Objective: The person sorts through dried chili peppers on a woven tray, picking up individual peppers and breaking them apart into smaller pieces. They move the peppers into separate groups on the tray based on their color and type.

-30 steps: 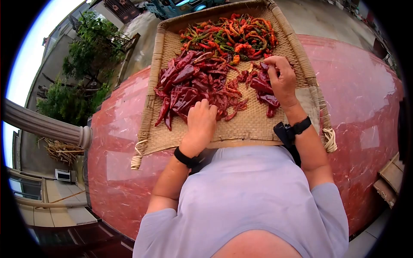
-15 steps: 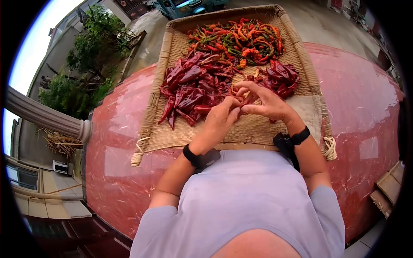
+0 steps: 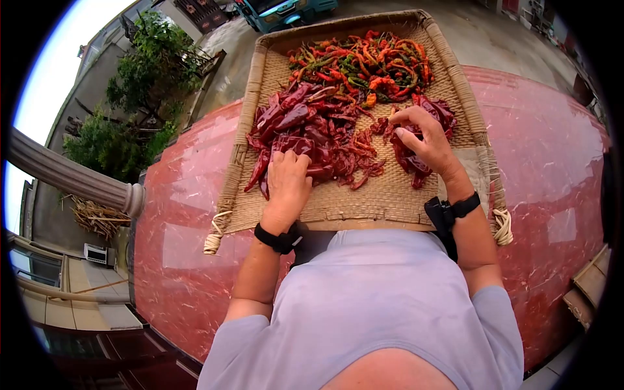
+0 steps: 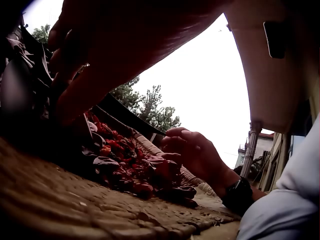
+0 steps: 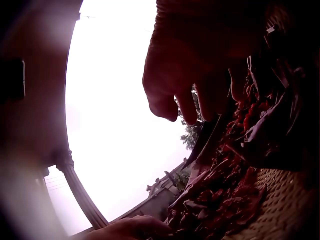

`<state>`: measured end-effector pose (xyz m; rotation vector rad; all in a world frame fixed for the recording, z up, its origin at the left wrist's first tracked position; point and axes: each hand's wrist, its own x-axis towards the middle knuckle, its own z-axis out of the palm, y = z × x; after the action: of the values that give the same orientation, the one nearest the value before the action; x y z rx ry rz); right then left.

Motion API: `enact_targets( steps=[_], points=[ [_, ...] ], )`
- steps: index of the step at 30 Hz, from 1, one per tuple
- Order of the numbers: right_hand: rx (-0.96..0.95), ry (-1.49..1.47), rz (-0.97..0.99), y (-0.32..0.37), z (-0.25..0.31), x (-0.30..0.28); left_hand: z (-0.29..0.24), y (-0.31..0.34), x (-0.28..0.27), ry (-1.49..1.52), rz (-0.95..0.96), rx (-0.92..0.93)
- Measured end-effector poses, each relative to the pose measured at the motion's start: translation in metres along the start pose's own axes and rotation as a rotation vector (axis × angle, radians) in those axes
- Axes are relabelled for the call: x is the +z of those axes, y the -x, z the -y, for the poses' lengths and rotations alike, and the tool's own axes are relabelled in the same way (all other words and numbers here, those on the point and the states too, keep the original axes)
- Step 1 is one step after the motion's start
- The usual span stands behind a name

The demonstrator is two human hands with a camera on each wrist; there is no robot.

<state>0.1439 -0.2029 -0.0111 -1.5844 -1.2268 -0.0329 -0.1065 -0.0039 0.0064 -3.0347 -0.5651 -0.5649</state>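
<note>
A dark red dried chili heap (image 3: 296, 120) lies at the left of a woven tray (image 3: 331, 211). My left hand (image 3: 289, 182) reaches onto its near edge, fingertips down among the large glossy pods. In the left wrist view its thumb and fingers go into deep shade, so I cannot tell whether they pinch a pod. My right hand (image 3: 426, 140) hovers by a smaller dark red chili pile (image 3: 435, 110) at the right, partly covering it. Its thumb and forefinger are apart and the fingers loosely bent, with nothing seen between them. Small shrivelled chilies (image 3: 361, 153) lie between the hands.
Thin orange, red and green chilies (image 3: 364, 62) fill the tray's far end. A raised, bound rim (image 3: 478, 114) edges the tray, whose near side meets my body. Around it spreads a red polished floor (image 3: 539, 175), with a stone column (image 3: 84, 175) at the left.
Half a second ago both hands met over the tray's middle. Since then the left has gone back left to the large pods, and the right has moved right to the smaller pile.
</note>
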Motion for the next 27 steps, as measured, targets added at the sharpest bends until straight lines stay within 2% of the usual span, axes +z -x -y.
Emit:
enact_targets(
  steps=[3, 4, 7, 12, 15, 17, 19, 21, 25, 27],
  points=[
    [0.039, 0.013, 0.056, 0.002, -0.001, 0.002, 0.003, 0.001, -0.001, 0.041, 0.026, -0.021],
    [0.118, -0.036, 0.102, 0.003, 0.002, 0.003, 0.003, 0.001, -0.002, 0.076, 0.026, -0.030],
    [0.159, -0.098, 0.162, 0.003, 0.008, 0.007, -0.008, 0.000, -0.017, 0.260, 0.047, -0.102],
    [0.222, -0.324, 0.302, 0.002, 0.024, 0.015, -0.028, -0.014, -0.019, 0.611, 0.026, -0.068],
    [0.214, -0.366, 0.408, 0.003, 0.031, 0.021, -0.047, -0.024, -0.014, 0.763, 0.096, -0.073],
    [0.279, -0.648, 0.454, 0.007, 0.026, 0.030, -0.056, -0.029, -0.003, 0.783, 0.049, 0.023],
    [0.356, -0.726, 0.439, 0.007, 0.028, 0.029, -0.060, -0.032, 0.003, 0.708, 0.031, 0.036],
    [0.363, -0.480, 0.392, 0.005, 0.025, 0.021, -0.060, -0.033, -0.003, 0.710, 0.026, 0.021],
    [0.081, 0.014, 0.092, 0.001, 0.019, 0.008, -0.026, -0.034, 0.024, 0.244, -0.096, 0.131],
    [-0.016, 0.148, 0.014, 0.000, 0.015, 0.003, -0.014, -0.036, 0.029, 0.137, -0.098, 0.162]
  ],
)
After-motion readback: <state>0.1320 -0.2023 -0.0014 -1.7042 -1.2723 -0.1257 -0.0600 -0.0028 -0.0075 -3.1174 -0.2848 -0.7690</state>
